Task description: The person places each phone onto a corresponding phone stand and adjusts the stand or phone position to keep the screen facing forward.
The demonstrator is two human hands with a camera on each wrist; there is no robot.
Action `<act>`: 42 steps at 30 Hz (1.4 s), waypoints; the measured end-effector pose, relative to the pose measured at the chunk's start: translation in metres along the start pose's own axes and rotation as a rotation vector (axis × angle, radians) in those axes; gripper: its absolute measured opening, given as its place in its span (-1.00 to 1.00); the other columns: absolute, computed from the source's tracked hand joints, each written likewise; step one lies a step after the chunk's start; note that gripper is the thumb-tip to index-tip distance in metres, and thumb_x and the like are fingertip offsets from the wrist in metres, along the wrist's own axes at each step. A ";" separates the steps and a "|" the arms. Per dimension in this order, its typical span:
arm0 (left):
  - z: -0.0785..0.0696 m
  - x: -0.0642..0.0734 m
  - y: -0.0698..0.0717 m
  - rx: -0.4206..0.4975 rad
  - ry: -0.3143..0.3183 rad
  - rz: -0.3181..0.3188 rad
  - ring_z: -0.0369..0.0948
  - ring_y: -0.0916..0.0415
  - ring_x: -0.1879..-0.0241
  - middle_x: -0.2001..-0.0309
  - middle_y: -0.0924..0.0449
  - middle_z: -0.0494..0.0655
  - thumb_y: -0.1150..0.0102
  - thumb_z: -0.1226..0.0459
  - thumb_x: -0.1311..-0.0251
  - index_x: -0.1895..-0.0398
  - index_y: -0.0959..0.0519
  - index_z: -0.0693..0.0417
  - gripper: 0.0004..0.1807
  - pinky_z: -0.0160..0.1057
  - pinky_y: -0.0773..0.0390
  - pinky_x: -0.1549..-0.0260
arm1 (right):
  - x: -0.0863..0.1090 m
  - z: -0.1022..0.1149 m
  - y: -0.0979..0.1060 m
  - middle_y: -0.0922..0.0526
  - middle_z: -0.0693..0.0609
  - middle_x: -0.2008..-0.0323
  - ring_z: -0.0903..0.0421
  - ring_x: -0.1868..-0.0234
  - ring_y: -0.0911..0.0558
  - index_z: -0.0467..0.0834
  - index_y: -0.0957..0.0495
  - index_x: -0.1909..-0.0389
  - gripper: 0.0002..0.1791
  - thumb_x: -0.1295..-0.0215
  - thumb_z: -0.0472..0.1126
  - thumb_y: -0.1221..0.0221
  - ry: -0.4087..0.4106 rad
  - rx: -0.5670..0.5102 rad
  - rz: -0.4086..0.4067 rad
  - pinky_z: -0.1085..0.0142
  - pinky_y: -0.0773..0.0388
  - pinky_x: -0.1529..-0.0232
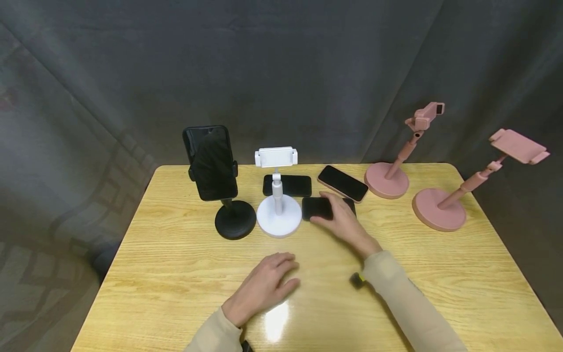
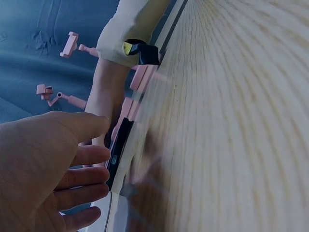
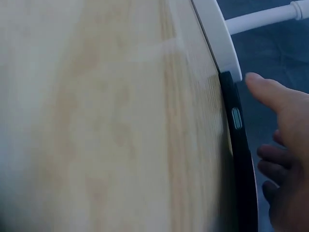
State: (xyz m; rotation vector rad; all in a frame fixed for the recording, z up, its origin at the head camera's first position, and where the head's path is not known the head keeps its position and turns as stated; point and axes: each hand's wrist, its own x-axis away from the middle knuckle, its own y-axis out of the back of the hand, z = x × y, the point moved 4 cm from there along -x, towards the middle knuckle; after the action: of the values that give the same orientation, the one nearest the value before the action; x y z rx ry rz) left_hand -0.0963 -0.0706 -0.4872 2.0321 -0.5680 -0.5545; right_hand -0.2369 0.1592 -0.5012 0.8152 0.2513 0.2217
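My right hand [image 1: 345, 222] reaches over a black smartphone [image 1: 317, 209] that lies flat on the table just right of the white phone stand [image 1: 279, 217]. Its index finger is by the far edge and its thumb by the near edge. In the right wrist view the thumb is extended above the side of this smartphone [image 3: 236, 121], with the fingers beyond. My left hand [image 1: 264, 283] hovers low over the front of the table and holds nothing. Its fingers are relaxed and spread in the left wrist view, palm [image 2: 38, 164] toward the camera.
A black stand [image 1: 235, 220] on the left bears an upright phone [image 1: 211, 164]. Behind the white stand lies another phone [image 1: 296, 186], and a pink-edged phone [image 1: 343, 183] lies further right. Two pink stands, one behind [image 1: 387, 181] and one nearer [image 1: 440, 210], occupy the table's right.
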 end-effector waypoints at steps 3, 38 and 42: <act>0.000 0.000 0.000 -0.001 -0.001 0.001 -0.08 -0.51 -0.31 -0.30 -0.58 -0.02 -0.19 0.00 -0.45 -0.18 -0.66 0.03 -0.59 -0.08 -0.48 -0.37 | -0.003 -0.003 0.000 -0.34 -0.27 -0.48 -0.25 -0.51 -0.28 -0.26 -0.23 -0.52 0.00 -0.21 0.10 -0.46 0.012 0.052 0.039 -0.20 -0.11 -0.56; -0.002 -0.002 0.000 -0.001 -0.028 0.000 -0.10 -0.52 -0.29 -0.29 -0.58 0.00 -0.21 0.03 -0.44 -0.18 -0.65 0.05 -0.60 -0.09 -0.50 -0.35 | 0.000 0.005 -0.002 -0.41 -0.29 -0.43 -0.26 -0.46 -0.35 -0.27 -0.32 -0.48 -0.08 -0.22 0.05 -0.46 0.103 0.135 0.174 -0.19 -0.27 -0.50; -0.002 -0.004 0.000 -0.006 -0.023 0.003 -0.11 -0.51 -0.30 -0.29 -0.58 -0.01 -0.20 0.03 -0.45 -0.18 -0.65 0.04 -0.60 -0.10 -0.50 -0.35 | -0.002 0.008 0.002 -0.43 -0.32 -0.39 -0.27 -0.44 -0.36 -0.32 -0.35 -0.45 -0.10 -0.20 0.01 -0.48 0.121 0.145 0.185 -0.19 -0.32 -0.47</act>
State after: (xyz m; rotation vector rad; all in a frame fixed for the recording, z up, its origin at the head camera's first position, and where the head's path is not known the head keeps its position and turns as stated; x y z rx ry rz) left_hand -0.0983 -0.0675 -0.4856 2.0215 -0.5825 -0.5778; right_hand -0.2364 0.1543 -0.4946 0.9718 0.3080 0.4315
